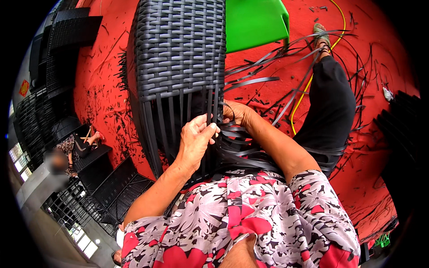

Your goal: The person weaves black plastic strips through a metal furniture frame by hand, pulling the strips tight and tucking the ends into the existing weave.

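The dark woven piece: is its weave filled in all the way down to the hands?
No: below the woven part, upright strips run unwoven beside the left hand.

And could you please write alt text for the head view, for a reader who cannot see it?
A person's left hand pinches a dark strip at the unfinished part of a dark wicker piece, with the right hand, partly hidden, close beside. To the right, a green plastic seat stands on a red floor crossed by a yellow cord.
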Demonstrator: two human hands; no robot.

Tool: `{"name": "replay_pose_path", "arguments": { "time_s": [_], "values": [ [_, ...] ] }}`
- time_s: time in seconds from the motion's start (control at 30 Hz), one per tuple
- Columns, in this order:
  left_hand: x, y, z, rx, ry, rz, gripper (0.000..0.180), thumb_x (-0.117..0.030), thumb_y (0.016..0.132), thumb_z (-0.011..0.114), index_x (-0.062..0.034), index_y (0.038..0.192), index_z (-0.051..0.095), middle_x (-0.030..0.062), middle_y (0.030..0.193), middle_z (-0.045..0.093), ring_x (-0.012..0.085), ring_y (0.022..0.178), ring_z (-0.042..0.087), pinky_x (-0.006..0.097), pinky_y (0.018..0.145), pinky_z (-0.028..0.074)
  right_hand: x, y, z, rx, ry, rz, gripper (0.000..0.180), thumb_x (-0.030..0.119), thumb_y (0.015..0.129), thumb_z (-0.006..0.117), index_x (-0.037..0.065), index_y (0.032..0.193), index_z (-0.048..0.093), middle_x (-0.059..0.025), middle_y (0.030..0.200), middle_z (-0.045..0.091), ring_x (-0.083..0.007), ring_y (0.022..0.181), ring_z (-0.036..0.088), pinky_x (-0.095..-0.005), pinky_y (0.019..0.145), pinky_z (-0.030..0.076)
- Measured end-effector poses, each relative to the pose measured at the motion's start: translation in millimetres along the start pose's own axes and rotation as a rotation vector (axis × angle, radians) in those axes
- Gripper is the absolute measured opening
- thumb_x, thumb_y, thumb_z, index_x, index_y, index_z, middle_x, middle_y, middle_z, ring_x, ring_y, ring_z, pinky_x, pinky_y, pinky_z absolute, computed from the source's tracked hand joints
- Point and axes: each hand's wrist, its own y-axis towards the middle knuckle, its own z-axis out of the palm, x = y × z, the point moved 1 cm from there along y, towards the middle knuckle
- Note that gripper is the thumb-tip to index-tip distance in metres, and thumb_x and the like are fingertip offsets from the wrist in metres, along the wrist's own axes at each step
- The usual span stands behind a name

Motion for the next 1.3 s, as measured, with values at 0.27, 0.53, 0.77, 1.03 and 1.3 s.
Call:
{"name": "replay_pose_path", "arguments": {
  "time_s": [0.27,0.53,0.77,1.03,1.3],
  "values": [
    [0,0,-5,0.039,0.003,-0.004,0.031,-0.022,0.087,0.057,-0.0035,0.112,0.054,0.002,0.087,0.061,0.0078,0.079,0.055,0.023,0.067,0.043,-1,9,0,-0.014,-0.077,0.065,0.02,0.02,0.071,0.075,0.009,0.083,0.064,0.0001,0.068,0.062,-0.0048,0.045,0.051,-0.0149,0.035,0.031],
    [9,1,-7,0.006,-0.037,0.043,0.033,-0.019,0.086,0.059,-0.0004,0.112,0.052,0.0051,0.088,0.061,0.0098,0.079,0.056,0.023,0.067,0.044,-9,11,11,-0.032,0.054,-0.052,0.029,0.029,0.072,0.075,0.005,0.083,0.062,-0.0063,0.07,0.063,-0.0164,0.053,0.06,-0.0287,0.049,0.052],
    [7,3,-6,0.047,-0.039,0.079,0.035,-0.018,0.086,0.06,0.0009,0.113,0.05,0.0068,0.092,0.06,0.0108,0.081,0.056,0.024,0.068,0.045,8,4,4,-0.255,-0.291,-0.064,0.019,0.025,0.078,0.067,0.007,0.082,0.062,-0.0064,0.073,0.064,-0.0175,0.055,0.06,-0.0289,0.05,0.05],
    [4,7,-9,0.13,-0.084,0.073,0.034,-0.021,0.086,0.06,-0.0023,0.113,0.051,0.004,0.092,0.06,0.0099,0.083,0.055,0.024,0.071,0.044,-6,-2,10,-0.194,0.018,-0.163,0.031,0.033,0.075,0.07,0.008,0.09,0.061,-0.0044,0.079,0.063,-0.0183,0.066,0.061,-0.0304,0.06,0.052],
    [4,11,-1,0.113,-0.047,0.115,0.034,-0.023,0.086,0.06,-0.0028,0.113,0.051,0.0036,0.092,0.06,0.0097,0.082,0.056,0.024,0.071,0.044,10,11,-56,-0.163,-1.512,-0.25,0.022,0.029,0.077,0.065,0.007,0.082,0.064,-0.0085,0.081,0.065,-0.0222,0.067,0.063,-0.0325,0.061,0.051]
  ]
}}
